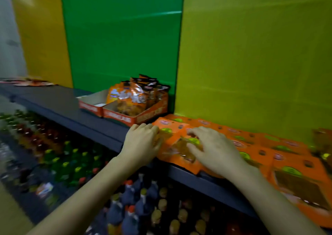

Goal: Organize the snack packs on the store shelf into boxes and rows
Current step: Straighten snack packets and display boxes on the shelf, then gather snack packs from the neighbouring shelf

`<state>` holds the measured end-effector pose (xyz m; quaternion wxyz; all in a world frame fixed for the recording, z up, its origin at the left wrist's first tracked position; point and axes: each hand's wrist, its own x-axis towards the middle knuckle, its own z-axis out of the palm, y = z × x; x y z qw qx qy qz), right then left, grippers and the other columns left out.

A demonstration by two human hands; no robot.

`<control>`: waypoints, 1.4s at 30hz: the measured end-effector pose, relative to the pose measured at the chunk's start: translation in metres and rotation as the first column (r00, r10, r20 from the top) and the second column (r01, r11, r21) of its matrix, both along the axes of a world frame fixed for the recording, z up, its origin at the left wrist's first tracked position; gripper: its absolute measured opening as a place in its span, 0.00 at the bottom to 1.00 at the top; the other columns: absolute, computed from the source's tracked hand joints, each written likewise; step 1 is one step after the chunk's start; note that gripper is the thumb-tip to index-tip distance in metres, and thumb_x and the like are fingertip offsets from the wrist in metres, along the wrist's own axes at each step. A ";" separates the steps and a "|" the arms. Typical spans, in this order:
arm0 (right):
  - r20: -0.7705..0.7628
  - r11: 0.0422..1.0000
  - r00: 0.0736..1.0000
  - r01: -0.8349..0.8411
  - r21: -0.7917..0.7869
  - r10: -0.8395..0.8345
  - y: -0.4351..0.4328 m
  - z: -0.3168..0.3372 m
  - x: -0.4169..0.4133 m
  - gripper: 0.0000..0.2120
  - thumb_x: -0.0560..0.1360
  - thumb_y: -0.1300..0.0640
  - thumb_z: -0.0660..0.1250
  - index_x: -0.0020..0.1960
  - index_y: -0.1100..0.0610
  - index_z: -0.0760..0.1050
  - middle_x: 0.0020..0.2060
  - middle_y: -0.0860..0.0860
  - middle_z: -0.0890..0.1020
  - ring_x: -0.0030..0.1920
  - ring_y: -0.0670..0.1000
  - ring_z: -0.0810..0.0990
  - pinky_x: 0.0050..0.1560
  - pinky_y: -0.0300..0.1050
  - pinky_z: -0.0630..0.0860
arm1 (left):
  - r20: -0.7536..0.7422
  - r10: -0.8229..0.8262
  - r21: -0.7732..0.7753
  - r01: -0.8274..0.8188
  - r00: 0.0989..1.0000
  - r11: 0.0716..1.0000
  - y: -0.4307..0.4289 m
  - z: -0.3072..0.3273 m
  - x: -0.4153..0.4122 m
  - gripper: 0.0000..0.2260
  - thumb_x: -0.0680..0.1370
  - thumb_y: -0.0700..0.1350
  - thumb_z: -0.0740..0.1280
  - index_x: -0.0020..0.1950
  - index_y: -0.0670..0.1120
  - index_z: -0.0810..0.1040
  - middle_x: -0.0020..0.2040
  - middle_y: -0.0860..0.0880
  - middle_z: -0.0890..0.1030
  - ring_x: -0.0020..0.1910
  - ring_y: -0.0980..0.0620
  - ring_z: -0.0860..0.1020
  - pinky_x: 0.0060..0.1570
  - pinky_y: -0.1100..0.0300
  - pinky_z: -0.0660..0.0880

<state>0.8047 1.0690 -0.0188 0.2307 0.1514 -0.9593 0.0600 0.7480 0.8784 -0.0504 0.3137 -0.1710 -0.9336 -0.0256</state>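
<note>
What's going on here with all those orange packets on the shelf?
A person is tidying a dark store shelf. Both hands, left hand and right hand, rest on flat orange snack packs lying in rows along the shelf. Behind, an open orange cardboard display box holds upright orange snack bags. Bottles fill the level below.

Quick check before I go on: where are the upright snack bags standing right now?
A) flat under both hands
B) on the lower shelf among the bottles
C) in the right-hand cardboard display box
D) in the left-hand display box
C: the upright snack bags fill the right-hand display box, while the left-hand display box looks empty.
</note>
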 end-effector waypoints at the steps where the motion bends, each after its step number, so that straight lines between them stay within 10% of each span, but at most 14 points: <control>1: 0.017 0.998 0.998 -0.067 -0.012 0.067 -0.024 -0.003 -0.008 0.18 0.77 0.47 0.59 0.66 0.49 0.69 0.63 0.46 0.74 0.66 0.50 0.71 0.63 0.47 0.69 | 0.020 0.057 -0.007 -0.057 0.998 0.998 -0.025 -0.002 0.001 0.15 0.70 0.55 0.56 0.34 0.48 0.77 0.30 0.50 0.79 0.31 0.47 0.79 0.30 0.57 0.71; 11: 0.142 0.920 0.909 -0.388 -0.056 0.392 -0.258 -0.022 -0.070 0.19 0.78 0.46 0.58 0.68 0.47 0.67 0.65 0.44 0.73 0.66 0.48 0.71 0.59 0.47 0.72 | 0.058 0.343 0.027 -0.345 0.938 0.938 -0.279 -0.018 0.021 0.15 0.78 0.55 0.58 0.56 0.47 0.76 0.53 0.49 0.79 0.56 0.47 0.76 0.48 0.56 0.69; 26: 0.143 0.866 0.855 -0.497 -0.054 0.499 -0.569 -0.021 -0.160 0.18 0.78 0.45 0.57 0.67 0.47 0.68 0.63 0.45 0.74 0.64 0.50 0.72 0.54 0.45 0.71 | 0.034 0.500 0.015 -0.501 0.865 0.865 -0.568 -0.020 -0.009 0.17 0.77 0.58 0.56 0.54 0.47 0.75 0.50 0.49 0.79 0.51 0.47 0.78 0.44 0.56 0.72; 42: 0.165 0.889 0.873 -0.451 -0.086 0.459 -0.809 -0.014 -0.388 0.19 0.78 0.46 0.58 0.67 0.48 0.68 0.64 0.45 0.74 0.64 0.51 0.72 0.57 0.48 0.71 | 0.118 0.518 0.024 -0.524 0.847 0.851 -0.791 -0.016 -0.240 0.16 0.78 0.57 0.57 0.55 0.48 0.74 0.53 0.50 0.79 0.53 0.50 0.77 0.47 0.56 0.75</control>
